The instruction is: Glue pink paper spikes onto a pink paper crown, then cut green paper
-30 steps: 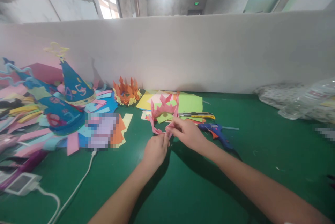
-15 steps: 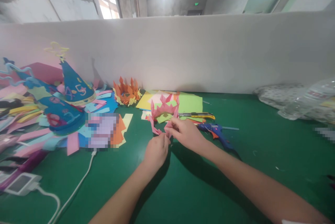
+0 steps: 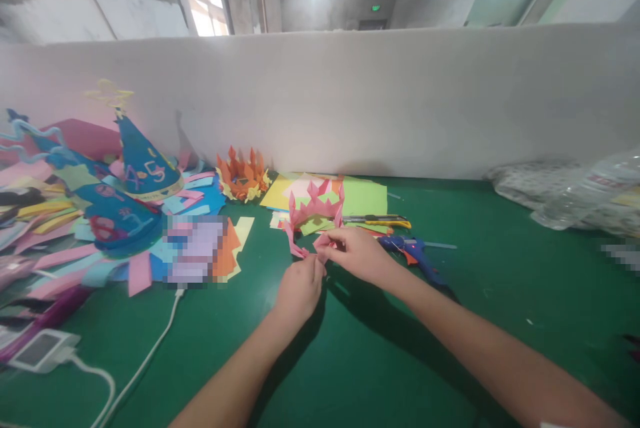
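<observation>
A pink paper crown with pointed spikes stands on the green table, open at its near side. My left hand pinches the crown's near left end from below. My right hand pinches the other end just right of it, fingers closed on the pink paper. The two ends meet between my hands.
Behind the crown lie yellow and green paper sheets, a yellow utility knife and a blue glue gun. An orange paper crown and blue cone hats with paper strips fill the left. A white cable runs near left. Plastic bags lie right.
My right hand has drawn slightly up and back with its end of the pink crown. My left hand has barely moved.
</observation>
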{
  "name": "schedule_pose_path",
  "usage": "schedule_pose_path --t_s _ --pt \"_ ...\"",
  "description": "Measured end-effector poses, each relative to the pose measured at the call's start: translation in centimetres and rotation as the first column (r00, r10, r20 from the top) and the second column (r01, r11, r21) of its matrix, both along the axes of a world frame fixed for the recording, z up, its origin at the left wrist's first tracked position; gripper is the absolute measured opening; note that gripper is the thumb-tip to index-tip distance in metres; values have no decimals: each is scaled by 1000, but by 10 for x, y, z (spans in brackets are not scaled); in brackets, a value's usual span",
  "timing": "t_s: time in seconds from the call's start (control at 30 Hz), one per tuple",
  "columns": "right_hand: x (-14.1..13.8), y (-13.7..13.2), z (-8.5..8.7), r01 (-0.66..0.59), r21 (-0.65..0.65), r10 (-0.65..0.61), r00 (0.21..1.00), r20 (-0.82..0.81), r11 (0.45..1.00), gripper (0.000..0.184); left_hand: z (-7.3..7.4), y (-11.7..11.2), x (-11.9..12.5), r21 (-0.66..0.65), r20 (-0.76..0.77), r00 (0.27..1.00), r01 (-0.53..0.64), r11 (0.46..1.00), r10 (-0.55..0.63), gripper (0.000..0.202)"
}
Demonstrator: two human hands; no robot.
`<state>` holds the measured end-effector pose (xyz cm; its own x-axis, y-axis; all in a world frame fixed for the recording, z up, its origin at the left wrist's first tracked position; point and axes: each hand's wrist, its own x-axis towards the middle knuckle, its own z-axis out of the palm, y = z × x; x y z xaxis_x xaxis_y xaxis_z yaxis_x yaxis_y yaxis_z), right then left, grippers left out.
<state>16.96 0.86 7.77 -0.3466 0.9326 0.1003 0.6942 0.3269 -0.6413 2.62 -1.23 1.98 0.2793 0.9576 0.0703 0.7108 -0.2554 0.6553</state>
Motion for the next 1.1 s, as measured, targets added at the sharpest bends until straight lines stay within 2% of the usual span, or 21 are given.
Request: schedule_pose_path --t_s 0.27,0.5,0.77,0.97,1.1 --pt "1 1 7 -2 -55 4 999 32 999 22 1 -1 2 16 -12 1000 -20 1000 20 32" --pt "0 4 7 -54 -44 57 997 60 998 17 0 -2 3 13 -34 999 -42 999 42 32" --pt "-3 3 10 -80 -95 77 996 -34 992 20 3 2 -1 30 -132 989 -57 998 61 29" --pt "-1 -3 10 -28 10 28 997 -74 1000 32 5 8 -10 122 -228 964 -113 986 139 27" --pt "19 -12 14 46 82 -42 998 -50 996 30 3 7 -10 103 -297 944 -120 987 146 21"
